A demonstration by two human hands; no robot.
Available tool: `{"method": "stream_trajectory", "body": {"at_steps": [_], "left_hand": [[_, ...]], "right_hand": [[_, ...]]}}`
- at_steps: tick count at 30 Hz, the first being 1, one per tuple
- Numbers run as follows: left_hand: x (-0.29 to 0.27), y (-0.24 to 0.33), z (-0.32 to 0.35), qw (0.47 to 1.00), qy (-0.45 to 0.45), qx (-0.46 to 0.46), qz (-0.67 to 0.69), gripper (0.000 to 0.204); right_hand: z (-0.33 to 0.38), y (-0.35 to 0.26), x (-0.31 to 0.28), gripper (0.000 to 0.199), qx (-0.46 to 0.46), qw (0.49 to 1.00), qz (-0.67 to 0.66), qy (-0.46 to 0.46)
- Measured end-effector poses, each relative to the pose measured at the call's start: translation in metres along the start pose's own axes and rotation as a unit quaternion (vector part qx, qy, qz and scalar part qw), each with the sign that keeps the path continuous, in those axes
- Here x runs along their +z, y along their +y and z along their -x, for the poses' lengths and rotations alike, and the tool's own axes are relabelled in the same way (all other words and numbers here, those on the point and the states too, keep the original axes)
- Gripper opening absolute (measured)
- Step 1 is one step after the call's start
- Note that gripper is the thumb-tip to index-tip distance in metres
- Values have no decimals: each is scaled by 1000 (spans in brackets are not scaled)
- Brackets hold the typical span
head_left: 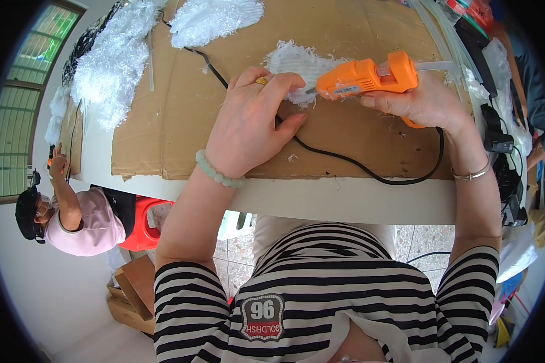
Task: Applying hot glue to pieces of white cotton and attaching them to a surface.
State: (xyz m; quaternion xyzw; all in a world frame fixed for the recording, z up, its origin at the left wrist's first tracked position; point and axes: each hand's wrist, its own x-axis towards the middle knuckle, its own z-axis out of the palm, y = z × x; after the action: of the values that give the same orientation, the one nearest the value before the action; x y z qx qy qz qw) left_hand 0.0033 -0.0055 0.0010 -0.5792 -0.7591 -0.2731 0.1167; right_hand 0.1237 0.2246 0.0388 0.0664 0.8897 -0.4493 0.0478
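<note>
An orange hot glue gun (351,77) is in my right hand (427,103), with my fingers closed round its handle. A translucent glue stick (436,65) pokes out of its back end. The nozzle points left, at the near edge of a white shaggy fabric piece (297,63) lying on the cardboard. My left hand (251,115) is at the near left side of this piece, fingers bent over its edge. The thumb stands apart from the index finger, just short of the nozzle. Some left fingertips are hidden. From the gun a black cord (357,158) loops beneath my left hand.
Brown cardboard (181,133) covers much of the white table (345,202). More white shaggy fabric (215,21) lies at the far side, with a large heap (118,60) at left. Clear sticks and plastic bags crowd the right edge. Another person (82,221) works at far left beside a red stool (142,227).
</note>
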Motion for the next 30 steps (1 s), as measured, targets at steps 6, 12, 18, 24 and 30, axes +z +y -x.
{"method": "stream_trajectory", "body": {"at_steps": [6,12,18,24,30], "left_hand": [[0,-1,-1,1000,0,-11,14,43],[-3,-1,-3,997,25,-28,73,39],[-3,-1,-5,987,42,-82,132,31],[-1,-18,-1,981,105,-110,124,33],[1,-18,-2,960,109,-194,169,32]], "right_hand": [[-2,1,3,35,-31,999,13,15],[-1,-5,5,37,-13,999,24,25],[-4,1,10,36,-52,998,21,18],[-4,-15,15,34,-26,998,50,29],[-11,-5,27,32,-91,994,11,51]]}}
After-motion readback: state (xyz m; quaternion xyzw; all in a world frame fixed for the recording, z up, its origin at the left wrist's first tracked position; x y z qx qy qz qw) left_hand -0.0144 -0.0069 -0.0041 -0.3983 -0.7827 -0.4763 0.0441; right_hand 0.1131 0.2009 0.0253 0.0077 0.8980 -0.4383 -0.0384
